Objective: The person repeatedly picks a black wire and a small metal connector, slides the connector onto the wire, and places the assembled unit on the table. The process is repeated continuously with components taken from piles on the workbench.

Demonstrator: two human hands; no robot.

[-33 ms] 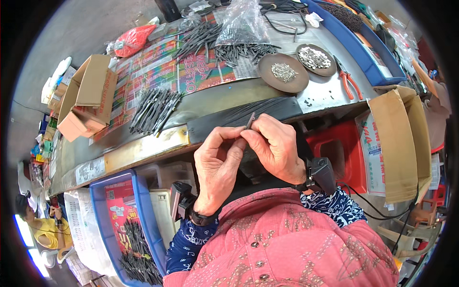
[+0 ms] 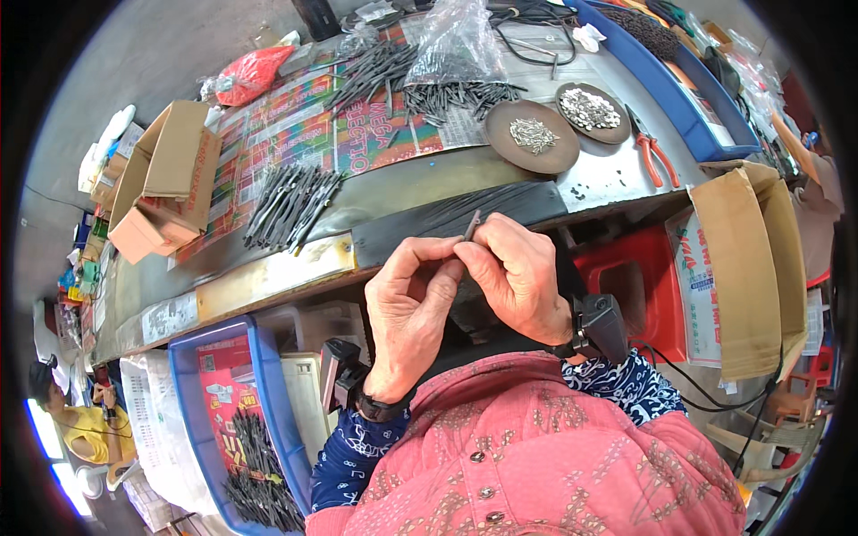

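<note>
In front of the bench edge, my left hand point(image 2: 409, 299) and my right hand point(image 2: 517, 281) meet at the fingertips, both pinched closed. A short, thin dark strip point(image 2: 473, 223) sticks up from between them. Its lower end is hidden by my fingers. Beyond my hands on the bench lies a bundle of similar slim black strips point(image 2: 290, 207). A round brown dish point(image 2: 559, 159) holds small silvery metal pins, and a second brown dish point(image 2: 606, 133) behind it holds small pale metal pieces.
Red-handled pliers point(image 2: 657, 161) lie right of the dishes. An opened carton point(image 2: 165, 179) stands at left, another carton point(image 2: 737, 268) at right. A blue bin point(image 2: 277, 402) with black strips sits below the bench. Far left is a person in yellow point(image 2: 89, 433).
</note>
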